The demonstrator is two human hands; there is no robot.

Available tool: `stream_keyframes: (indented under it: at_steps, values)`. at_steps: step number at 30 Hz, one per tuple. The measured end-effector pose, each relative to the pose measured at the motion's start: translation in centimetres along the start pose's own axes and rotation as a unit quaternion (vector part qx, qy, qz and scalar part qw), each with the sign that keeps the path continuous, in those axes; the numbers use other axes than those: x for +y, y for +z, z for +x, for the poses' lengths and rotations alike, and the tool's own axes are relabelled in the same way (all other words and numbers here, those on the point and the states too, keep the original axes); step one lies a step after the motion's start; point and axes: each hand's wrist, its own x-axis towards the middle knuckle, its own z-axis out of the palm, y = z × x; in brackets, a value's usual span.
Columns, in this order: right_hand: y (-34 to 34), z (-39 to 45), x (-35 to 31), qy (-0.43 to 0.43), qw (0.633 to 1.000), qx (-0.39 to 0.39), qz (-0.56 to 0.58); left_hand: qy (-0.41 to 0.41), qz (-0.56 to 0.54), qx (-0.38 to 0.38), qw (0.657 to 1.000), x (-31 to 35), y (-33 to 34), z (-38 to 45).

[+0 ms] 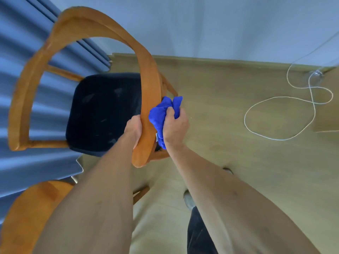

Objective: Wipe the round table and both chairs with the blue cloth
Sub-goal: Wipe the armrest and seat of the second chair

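Observation:
A wooden chair (88, 24) with a curved orange-brown back rail and a dark navy seat (102, 110) stands in front of me, seen from above. My left hand (133, 130) grips the rail's near end from the seat side. My right hand (175, 127) holds the bunched blue cloth (161, 110) against the outer face of the same rail. Part of the cloth hangs below my right palm. A rounded orange-brown wooden surface (31, 208) shows at the lower left; whether it is the round table or the second chair I cannot tell.
Blue curtains (16, 55) hang along the left, close behind the chair. A white cable (278, 138) lies in loops on the light wood floor (229, 116) at the right. My shoe (189, 198) and dark trouser leg stand below my right arm. A pale wall runs along the back.

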Motion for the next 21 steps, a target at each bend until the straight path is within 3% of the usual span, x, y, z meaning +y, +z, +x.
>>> stream_keyframes:
  at_steps: [5, 14, 21]
  values:
    - [1.4, 4.5, -3.9, 0.014, 0.997, -0.062, -0.034, -0.032, -0.032, 0.009, 0.999, 2.5, 0.6, 3.7]
    - [7.7, 13.3, -9.1, 0.044, 0.992, -0.085, -0.084, 0.025, -0.113, 0.218, 0.969, 14.1, 0.5, 7.5]
    - [16.2, 18.9, -16.3, 0.022, 0.96, -0.203, -0.191, 0.035, -0.157, 0.239, 0.958, 22.3, -3.1, 12.4]
